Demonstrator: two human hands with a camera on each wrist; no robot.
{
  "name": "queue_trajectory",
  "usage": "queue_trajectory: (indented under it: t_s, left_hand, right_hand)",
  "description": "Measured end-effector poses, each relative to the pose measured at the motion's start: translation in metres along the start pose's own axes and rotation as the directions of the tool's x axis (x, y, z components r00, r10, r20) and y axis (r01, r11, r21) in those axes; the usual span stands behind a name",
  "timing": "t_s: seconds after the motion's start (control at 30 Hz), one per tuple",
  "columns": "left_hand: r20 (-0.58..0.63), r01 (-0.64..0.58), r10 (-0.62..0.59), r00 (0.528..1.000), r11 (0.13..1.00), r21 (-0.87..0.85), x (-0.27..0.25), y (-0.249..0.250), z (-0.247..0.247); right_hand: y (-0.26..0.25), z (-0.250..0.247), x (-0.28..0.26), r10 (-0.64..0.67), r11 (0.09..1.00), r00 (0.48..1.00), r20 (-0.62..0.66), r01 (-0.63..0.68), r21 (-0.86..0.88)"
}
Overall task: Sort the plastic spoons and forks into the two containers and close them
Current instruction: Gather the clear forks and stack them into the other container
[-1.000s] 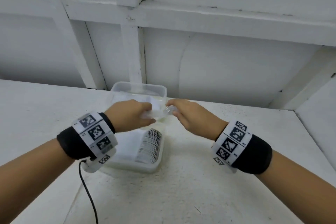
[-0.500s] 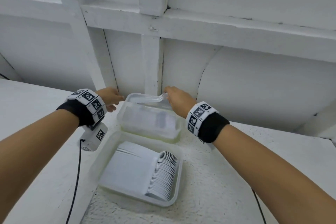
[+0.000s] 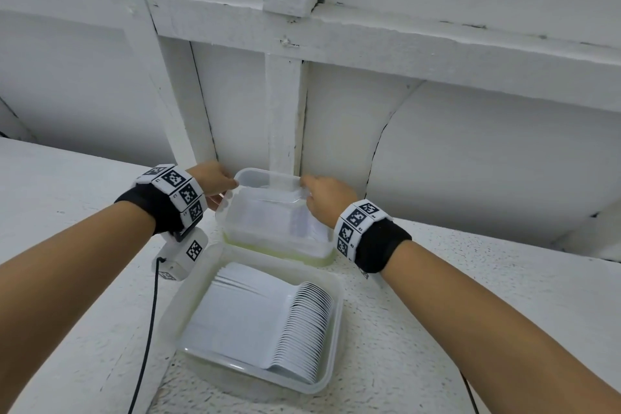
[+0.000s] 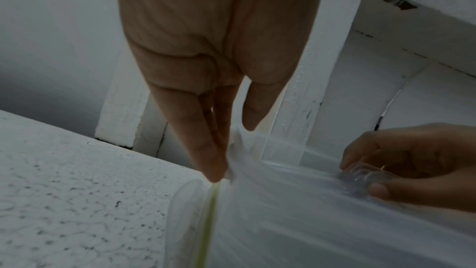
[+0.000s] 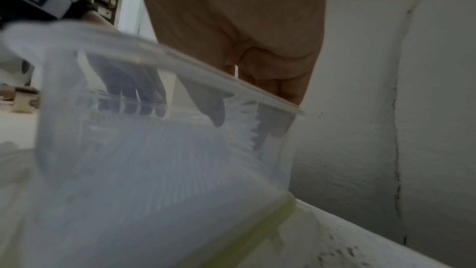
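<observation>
Two clear plastic containers stand on the white table. The near container is open and holds a neat row of white spoons. The far container is open too, and fork tines show through its wall. My right hand reaches over its far right corner and pinches a clear bundle of forks inside the rim. My left hand holds the container's left end, with fingers down the outside wall and the thumb over the rim.
White wall posts rise right behind the far container. A yellow-green strip runs along that container's base. A black cable hangs from my left wrist beside the near container. The textured table stretches to the right.
Both hands moved from above the near container to the far one. The right hand lowered the forks into it, and the left hand came onto its left end.
</observation>
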State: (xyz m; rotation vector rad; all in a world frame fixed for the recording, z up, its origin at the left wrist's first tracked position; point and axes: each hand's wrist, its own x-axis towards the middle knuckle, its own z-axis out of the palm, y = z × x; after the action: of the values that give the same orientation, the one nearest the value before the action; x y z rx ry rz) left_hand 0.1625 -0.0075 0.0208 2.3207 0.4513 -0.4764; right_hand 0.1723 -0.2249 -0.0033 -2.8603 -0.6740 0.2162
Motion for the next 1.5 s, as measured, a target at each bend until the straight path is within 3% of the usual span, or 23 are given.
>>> queue_trajectory:
  t_s: [0.2,0.4,0.73,0.93,1.27,1.5]
  left_hand:
    - [0.01,0.007,-0.007,1.0,1.0,-0.006,-0.002,0.0,0.001]
    - [0.008,0.01,-0.01,1.0,1.0,-0.025,-0.003,0.0,0.001]
    - [0.018,0.008,-0.007,1.0,0.999,-0.04,-0.003,-0.001,0.001]
    - [0.029,0.008,-0.007,1.0,0.999,-0.038,-0.003,-0.002,0.001]
    - [0.026,0.01,-0.008,1.0,0.998,-0.059,-0.003,-0.004,0.003]
    - [0.039,0.013,-0.011,0.999,0.999,-0.052,-0.006,-0.006,0.002]
  right_hand:
    - [0.002,-0.003,0.007,0.05,0.991,0.99,0.129,-0.066,0.118]
    - [-0.003,-0.008,0.015,0.068,0.992,0.964,0.257,-0.093,0.086]
    - [-0.006,0.005,0.019,0.081,0.996,0.981,0.175,-0.074,-0.041]
    - [-0.004,0.009,0.023,0.085,0.996,0.99,0.11,-0.083,-0.019]
    - [-0.003,0.007,0.023,0.02,0.996,0.983,0.184,-0.035,0.078]
    - [-0.01,0.01,0.025,0.025,0.998,0.98,0.197,-0.035,0.048]
